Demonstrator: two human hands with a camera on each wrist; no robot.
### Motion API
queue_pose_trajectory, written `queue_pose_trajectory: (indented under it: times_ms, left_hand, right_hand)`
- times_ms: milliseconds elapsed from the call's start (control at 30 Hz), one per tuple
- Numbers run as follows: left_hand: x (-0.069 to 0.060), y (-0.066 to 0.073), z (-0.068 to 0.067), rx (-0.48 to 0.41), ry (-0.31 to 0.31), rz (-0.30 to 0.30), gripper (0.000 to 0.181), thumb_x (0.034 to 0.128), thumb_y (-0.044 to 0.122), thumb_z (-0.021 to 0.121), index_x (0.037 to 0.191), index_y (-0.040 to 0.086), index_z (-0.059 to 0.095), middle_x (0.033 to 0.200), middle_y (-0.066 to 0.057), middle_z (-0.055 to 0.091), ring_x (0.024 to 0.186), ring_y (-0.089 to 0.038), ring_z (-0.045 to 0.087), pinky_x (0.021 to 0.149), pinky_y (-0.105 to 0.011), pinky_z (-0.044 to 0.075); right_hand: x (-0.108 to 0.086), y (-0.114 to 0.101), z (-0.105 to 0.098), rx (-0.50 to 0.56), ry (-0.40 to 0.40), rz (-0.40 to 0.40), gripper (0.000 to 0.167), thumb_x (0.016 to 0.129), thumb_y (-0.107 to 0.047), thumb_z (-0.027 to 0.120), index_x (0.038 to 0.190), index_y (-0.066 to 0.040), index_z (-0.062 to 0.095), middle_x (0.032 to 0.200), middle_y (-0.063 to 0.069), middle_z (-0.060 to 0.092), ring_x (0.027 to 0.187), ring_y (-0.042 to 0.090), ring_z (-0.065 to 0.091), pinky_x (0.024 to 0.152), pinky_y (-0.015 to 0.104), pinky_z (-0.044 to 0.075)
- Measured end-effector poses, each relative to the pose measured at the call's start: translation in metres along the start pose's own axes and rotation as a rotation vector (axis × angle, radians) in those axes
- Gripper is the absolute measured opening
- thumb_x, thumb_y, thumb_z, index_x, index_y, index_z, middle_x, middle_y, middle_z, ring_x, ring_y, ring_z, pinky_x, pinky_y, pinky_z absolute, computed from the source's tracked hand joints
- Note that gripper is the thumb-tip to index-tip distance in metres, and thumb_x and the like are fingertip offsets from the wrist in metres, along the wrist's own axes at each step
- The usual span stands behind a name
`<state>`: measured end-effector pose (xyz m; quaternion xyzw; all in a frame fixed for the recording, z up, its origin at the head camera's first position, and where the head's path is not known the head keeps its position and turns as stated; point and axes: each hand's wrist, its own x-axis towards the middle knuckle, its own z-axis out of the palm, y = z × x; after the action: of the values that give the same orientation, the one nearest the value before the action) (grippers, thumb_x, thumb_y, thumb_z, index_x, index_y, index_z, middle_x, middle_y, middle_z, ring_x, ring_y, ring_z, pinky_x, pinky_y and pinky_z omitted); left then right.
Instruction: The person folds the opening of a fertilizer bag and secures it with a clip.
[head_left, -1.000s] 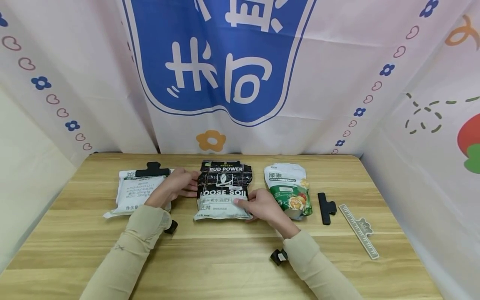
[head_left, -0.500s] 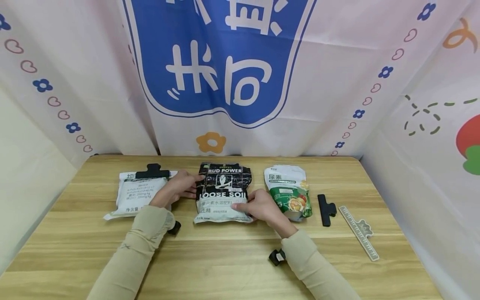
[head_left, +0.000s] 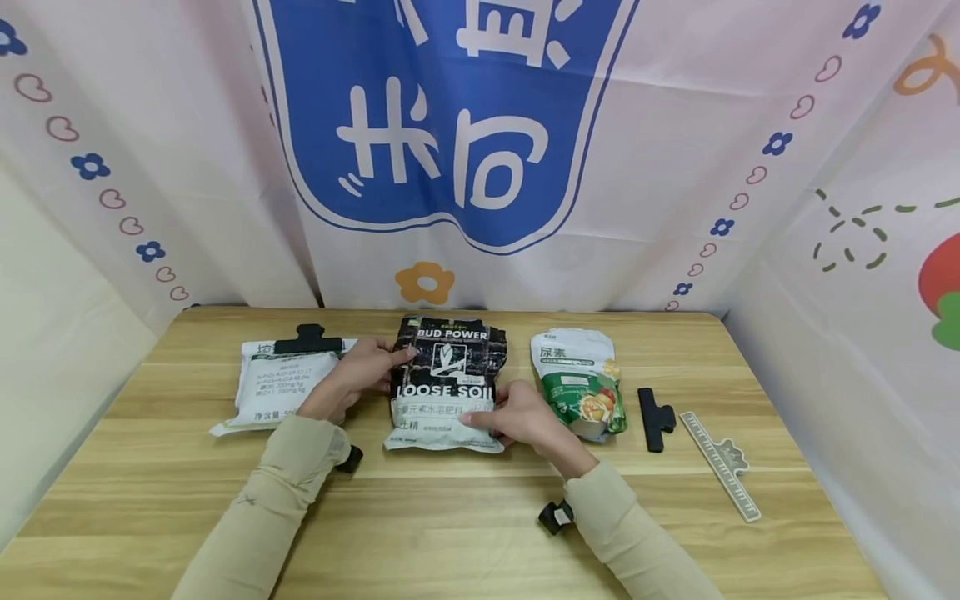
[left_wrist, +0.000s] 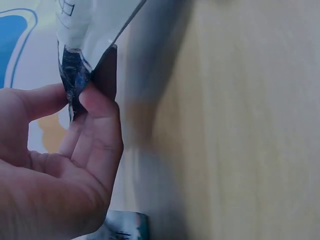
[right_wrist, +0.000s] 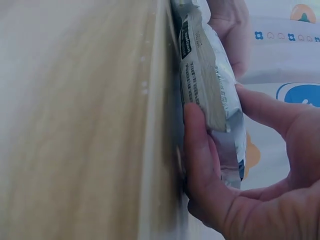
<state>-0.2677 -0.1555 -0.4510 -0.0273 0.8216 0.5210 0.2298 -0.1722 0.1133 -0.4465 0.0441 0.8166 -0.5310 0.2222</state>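
Note:
A black-and-white bag printed "LOOSE SOIL" (head_left: 446, 375) is in the middle of the head view, held between both hands. My left hand (head_left: 352, 377) pinches its left edge, thumb on the printed face. In the left wrist view, that hand (left_wrist: 75, 160) has thumb and fingers on the bag's dark edge. My right hand (head_left: 528, 417) grips the lower right edge. The right wrist view shows this hand (right_wrist: 260, 205) with its thumb on one face of the bag (right_wrist: 205, 85) and fingers against the back, beside the tabletop.
To the left lies a white bag (head_left: 281, 387) with a black clip (head_left: 308, 341) across its top. A white-and-green pouch (head_left: 577, 383) lies to the right. Beyond it are another black clip (head_left: 655, 419) and a pale ruler-like clip (head_left: 722, 467) on the wooden table (head_left: 450, 533).
The bag looks slightly larger, its top edge a little farther up and its bottom edge lower in the head view. My left thumb has come onto the bag's face.

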Motion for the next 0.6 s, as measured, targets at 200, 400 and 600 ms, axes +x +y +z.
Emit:
queue_pose_trajectory:
  times_ms: [200, 400, 600]
  left_hand:
    - [-0.014, 0.010, -0.003, -0.004, 0.034, 0.041, 0.040, 0.1064, 0.035, 0.063, 0.125, 0.001, 0.057, 0.107, -0.006, 0.064, 0.086, -0.017, 0.068, 0.080, -0.033, 0.065]
    - [-0.031, 0.018, -0.002, 0.043, 0.076, 0.104, 0.040, 0.1042, 0.038, 0.067, 0.116, 0.002, 0.057, 0.099, -0.004, 0.067, 0.077, -0.017, 0.066, 0.081, -0.042, 0.065]
    - [-0.052, 0.017, 0.000, 0.029, 0.086, 0.176, 0.049, 0.1044, 0.038, 0.067, 0.131, 0.000, 0.053, 0.089, -0.005, 0.078, 0.071, -0.017, 0.071, 0.077, -0.038, 0.065]
  right_hand:
    - [-0.007, -0.005, -0.004, 0.014, -0.033, -0.009, 0.043, 0.085, -0.032, 0.089, 0.104, -0.005, 0.061, 0.078, 0.004, 0.067, 0.062, 0.016, 0.062, 0.061, 0.033, 0.062]
    - [-0.016, -0.002, -0.007, 0.014, -0.036, -0.052, 0.071, 0.084, -0.033, 0.090, 0.134, 0.005, 0.058, 0.075, 0.004, 0.065, 0.062, 0.017, 0.065, 0.062, 0.033, 0.061]
    - [-0.029, 0.001, -0.008, -0.011, -0.012, -0.121, 0.054, 0.081, -0.035, 0.092, 0.111, 0.000, 0.064, 0.071, 0.002, 0.060, 0.056, 0.020, 0.061, 0.053, 0.027, 0.050]
